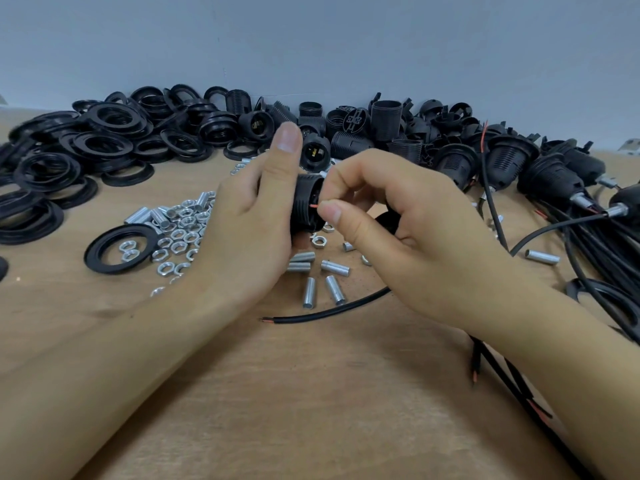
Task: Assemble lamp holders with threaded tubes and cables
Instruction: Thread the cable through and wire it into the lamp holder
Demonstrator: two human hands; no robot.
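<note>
My left hand (252,216) is shut around a black ribbed lamp holder (306,202), held above the table with its open end facing right. My right hand (391,216) pinches a thin red wire (314,205) between thumb and forefinger at that open end. A black part under my right palm is mostly hidden. A black cable (332,311) with a bared red tip lies on the table below both hands. Short silver threaded tubes (334,289) lie scattered beneath the holder.
A pile of silver nuts (180,233) and a black ring (119,249) lie at the left. Black rings (86,150) heap at the back left, lamp holder parts (381,126) along the wall. Assembled holders with cables (554,181) lie at the right.
</note>
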